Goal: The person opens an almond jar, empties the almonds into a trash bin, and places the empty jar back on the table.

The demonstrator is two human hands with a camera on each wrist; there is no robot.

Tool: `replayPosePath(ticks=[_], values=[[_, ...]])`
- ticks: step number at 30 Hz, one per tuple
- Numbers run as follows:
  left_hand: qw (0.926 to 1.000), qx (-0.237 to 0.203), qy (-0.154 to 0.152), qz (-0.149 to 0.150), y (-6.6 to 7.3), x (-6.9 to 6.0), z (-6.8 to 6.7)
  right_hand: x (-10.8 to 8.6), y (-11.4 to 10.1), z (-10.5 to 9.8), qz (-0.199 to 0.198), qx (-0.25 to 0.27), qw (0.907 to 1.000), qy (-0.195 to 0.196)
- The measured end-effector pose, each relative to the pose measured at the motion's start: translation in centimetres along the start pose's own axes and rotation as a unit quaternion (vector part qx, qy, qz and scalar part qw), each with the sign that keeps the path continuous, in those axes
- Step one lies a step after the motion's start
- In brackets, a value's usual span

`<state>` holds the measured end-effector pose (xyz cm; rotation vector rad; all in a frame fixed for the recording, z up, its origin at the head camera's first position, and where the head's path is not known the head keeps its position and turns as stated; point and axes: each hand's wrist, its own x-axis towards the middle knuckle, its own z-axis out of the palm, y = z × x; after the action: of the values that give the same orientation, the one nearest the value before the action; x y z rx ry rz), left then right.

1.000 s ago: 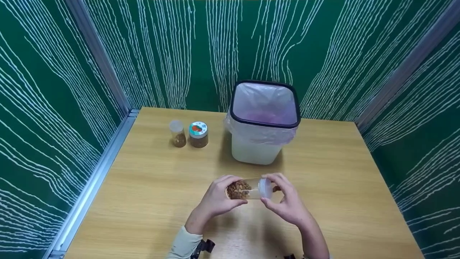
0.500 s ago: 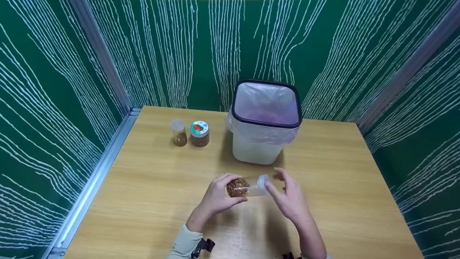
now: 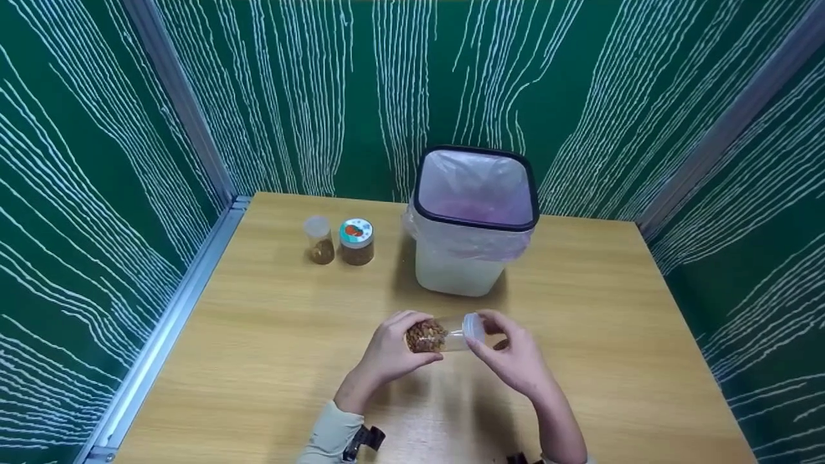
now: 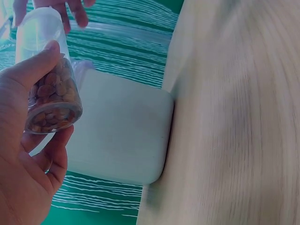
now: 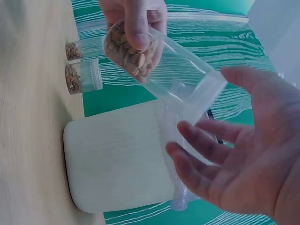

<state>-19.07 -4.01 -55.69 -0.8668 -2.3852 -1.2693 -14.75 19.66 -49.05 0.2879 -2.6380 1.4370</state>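
Observation:
My left hand (image 3: 390, 348) grips the base end of a clear plastic jar (image 3: 455, 339), tilted sideways above the table. Brown nut-like pieces (image 4: 55, 86) fill its lower part, seen in the left wrist view. At the other end sits a translucent lid (image 3: 474, 327). My right hand (image 3: 515, 354) holds this lid by its edge, thumb on one side and fingertips on the other. In the right wrist view, the thumb (image 5: 241, 77) meets the lid's rim, and the lower fingers are spread.
Behind the hands stands a white bin (image 3: 457, 267) with a black rim and a pinkish liner bag. To its left are a slim clear-lidded jar (image 3: 320, 241) and a short jar with a printed lid (image 3: 357, 241), both with brown contents. Green patterned walls (image 3: 361, 96) enclose the table.
Half a second ago my right hand had loosened, with fingers lifted off the lid; now they are back around it. The left hand and jar stay nearly in place.

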Motion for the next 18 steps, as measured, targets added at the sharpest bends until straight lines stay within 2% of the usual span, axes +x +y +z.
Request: replayPosePath(ticks=[5,8,10,13,15,18], values=[[1.0000,-0.007,-0.003,-0.002,-0.3,0.1,0.1,0.1,1.0,-0.1,-0.088,0.068,0.9933,-0.030],[1.0000,-0.006,-0.006,-0.004,-0.4,-0.1,0.2,0.0,1.3,0.2,-0.105,0.095,0.9892,-0.037],[0.9999,-0.007,-0.008,-0.006,-0.4,-0.2,0.2,-0.1,1.2,0.5,-0.091,0.096,0.9908,-0.027],[0.9999,-0.010,-0.007,-0.006,-0.3,-0.2,0.2,0.1,0.7,0.8,-0.039,0.078,0.9962,0.002],[0.9999,-0.011,-0.004,-0.005,-0.2,-0.1,0.2,0.3,0.3,0.9,0.006,0.040,0.9987,0.031],[0.9999,-0.010,0.000,-0.003,-0.2,0.0,0.2,0.4,-0.1,0.7,0.067,-0.025,0.9959,0.055]])
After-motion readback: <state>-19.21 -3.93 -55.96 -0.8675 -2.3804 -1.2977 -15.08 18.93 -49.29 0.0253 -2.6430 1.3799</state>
